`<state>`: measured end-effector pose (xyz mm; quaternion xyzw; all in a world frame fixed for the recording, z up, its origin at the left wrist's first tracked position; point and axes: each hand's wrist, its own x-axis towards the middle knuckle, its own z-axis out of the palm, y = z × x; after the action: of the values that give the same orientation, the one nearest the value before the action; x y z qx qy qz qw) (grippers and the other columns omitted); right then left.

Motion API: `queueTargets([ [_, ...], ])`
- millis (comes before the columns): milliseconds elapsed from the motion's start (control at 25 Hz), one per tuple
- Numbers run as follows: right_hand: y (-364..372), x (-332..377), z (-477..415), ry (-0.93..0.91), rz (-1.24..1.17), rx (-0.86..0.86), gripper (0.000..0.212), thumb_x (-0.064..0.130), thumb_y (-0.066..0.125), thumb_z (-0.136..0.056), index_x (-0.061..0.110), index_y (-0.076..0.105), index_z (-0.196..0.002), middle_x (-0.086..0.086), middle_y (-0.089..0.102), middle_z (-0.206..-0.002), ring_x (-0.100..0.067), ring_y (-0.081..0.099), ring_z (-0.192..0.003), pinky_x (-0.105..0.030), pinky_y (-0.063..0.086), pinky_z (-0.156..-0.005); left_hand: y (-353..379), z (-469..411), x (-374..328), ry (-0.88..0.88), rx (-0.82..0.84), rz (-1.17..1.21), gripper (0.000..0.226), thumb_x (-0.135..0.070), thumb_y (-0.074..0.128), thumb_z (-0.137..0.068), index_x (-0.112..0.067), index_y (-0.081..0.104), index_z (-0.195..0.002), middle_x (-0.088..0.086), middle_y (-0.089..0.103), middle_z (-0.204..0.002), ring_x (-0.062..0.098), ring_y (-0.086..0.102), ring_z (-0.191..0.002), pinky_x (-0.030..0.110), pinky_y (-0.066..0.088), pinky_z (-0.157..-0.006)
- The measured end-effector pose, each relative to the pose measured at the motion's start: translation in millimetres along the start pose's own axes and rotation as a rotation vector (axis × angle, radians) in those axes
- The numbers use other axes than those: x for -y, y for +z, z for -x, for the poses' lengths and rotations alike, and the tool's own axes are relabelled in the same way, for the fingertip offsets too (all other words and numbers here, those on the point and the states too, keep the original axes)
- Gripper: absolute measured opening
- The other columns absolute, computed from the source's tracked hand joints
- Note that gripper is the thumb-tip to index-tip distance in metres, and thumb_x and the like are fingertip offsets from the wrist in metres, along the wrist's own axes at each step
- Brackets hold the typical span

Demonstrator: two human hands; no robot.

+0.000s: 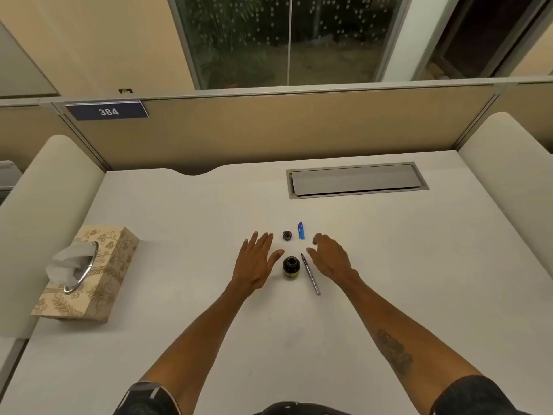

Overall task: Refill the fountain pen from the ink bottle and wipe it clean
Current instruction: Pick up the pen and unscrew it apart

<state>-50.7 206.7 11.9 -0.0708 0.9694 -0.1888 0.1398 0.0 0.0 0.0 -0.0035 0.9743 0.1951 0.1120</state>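
Indoors, white desk (389,295), beige partition (299,127), window (239,40) beyond; left hand (254,262), right hand (330,259) flank ink bottle (291,266), grip released.

You have two hands out: one left hand (257,262) and one right hand (332,259). In the middle of the frame, count one ink bottle (291,267), one bottle lid (287,235), one pen (310,274) and one blue pen cap (301,230). At the left is one tissue box (98,280).

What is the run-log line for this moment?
left hand open | right hand open | ink bottle uncapped | pen on desk
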Motion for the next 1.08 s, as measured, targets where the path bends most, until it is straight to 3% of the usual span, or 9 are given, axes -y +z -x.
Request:
queueTargets([
  [200, 12, -2, 5, 0.114, 0.02, 0.167, 0.035, 0.037, 0.061, -0.093, 0.01, 0.053, -0.113, -0.01, 0.061, -0.117, -0.028, 0.059, -0.103, -0.033, 0.043, -0.078, 11, 10, 2, -0.06, 0.011, 0.05, 0.066, -0.057, 0.021, -0.101, -0.021, 0.021, -0.157, -0.003, 0.023, -0.164, 0.018, 0.011, -0.153, 0.038, 0.01, -0.125],
  [440, 25, -1, 10, 0.196, 0.005, 0.223, 0.04, 0.032, 0.07, -0.087, 0.008, 0.054, -0.115, -0.012, 0.061, -0.119, -0.03, 0.061, -0.104, -0.032, 0.042, -0.073, 19, 15, 8, -0.109, -0.065, 0.075, 0.06, -0.054, 0.026, -0.102, -0.021, 0.041, -0.149, -0.003, 0.039, -0.157, 0.02, 0.025, -0.15, 0.037, 0.02, -0.121],
  [920, 21, 5, 13, 0.205, -0.064, 0.149, 0.02, 0.017, 0.057, -0.091, 0.007, 0.059, -0.107, -0.012, 0.065, -0.11, -0.029, 0.06, -0.089, -0.033, 0.046, -0.073, 16, 9, 0, -0.196, -0.184, 0.263, 0.053, -0.052, 0.036, -0.102, -0.021, 0.053, -0.141, -0.004, 0.049, -0.15, 0.018, 0.035, -0.144, 0.037, 0.024, -0.118],
  [1080, 2, 12, 5, 0.21, -0.164, 0.049, 0.02, 0.024, 0.062, -0.089, 0.014, 0.061, -0.107, -0.007, 0.066, -0.105, -0.027, 0.062, -0.088, -0.032, 0.047, -0.07, 4, -5, -5, -0.181, -0.282, 0.372, 0.034, -0.039, 0.05, -0.1, -0.023, 0.068, -0.124, -0.004, 0.063, -0.135, 0.018, 0.053, -0.129, 0.035, 0.037, -0.108],
])
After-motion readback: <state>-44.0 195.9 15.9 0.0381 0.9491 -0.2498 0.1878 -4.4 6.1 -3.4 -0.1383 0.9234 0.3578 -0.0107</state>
